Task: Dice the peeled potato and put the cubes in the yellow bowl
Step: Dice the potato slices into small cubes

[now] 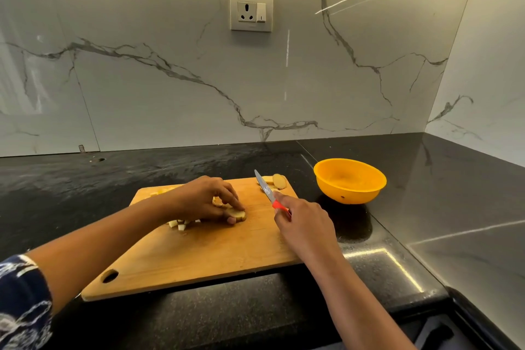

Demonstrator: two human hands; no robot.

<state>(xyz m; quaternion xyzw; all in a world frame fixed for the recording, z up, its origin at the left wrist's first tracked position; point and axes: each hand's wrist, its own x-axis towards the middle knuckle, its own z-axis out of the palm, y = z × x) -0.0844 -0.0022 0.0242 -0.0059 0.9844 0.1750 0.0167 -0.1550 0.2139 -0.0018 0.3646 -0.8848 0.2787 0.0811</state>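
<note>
Closed round the red handle of a knife (pixel 268 192), my right grip (pixel 305 224) sits above the right edge of the wooden cutting board (pixel 213 253). The blade points away from me and a little left, well clear of the potato under my other hand. My left grip (pixel 204 197) is curled over a pale potato slice (pixel 237 214) near the middle of the board, fingertips and thumb pinching it against the wood, with another piece tucked just behind the fingers. The board lies on the dark speckled desk (pixel 255 312), its hanging hole at the near left corner. Just beneath my left wrist a few small cubes (pixel 179 224) lie loose on the board. More cut bits (pixel 162 191) show past my left knuckles at the far left edge. Uncut slices (pixel 277 180) rest at the far right corner, close to the knife tip. Right of the board, apart from it, stands the yellow bowl (pixel 349 193) on the desk. Behind everything rises a white marble wall (pixel 142 94) with a socket and switch plate (pixel 251 11).
</note>
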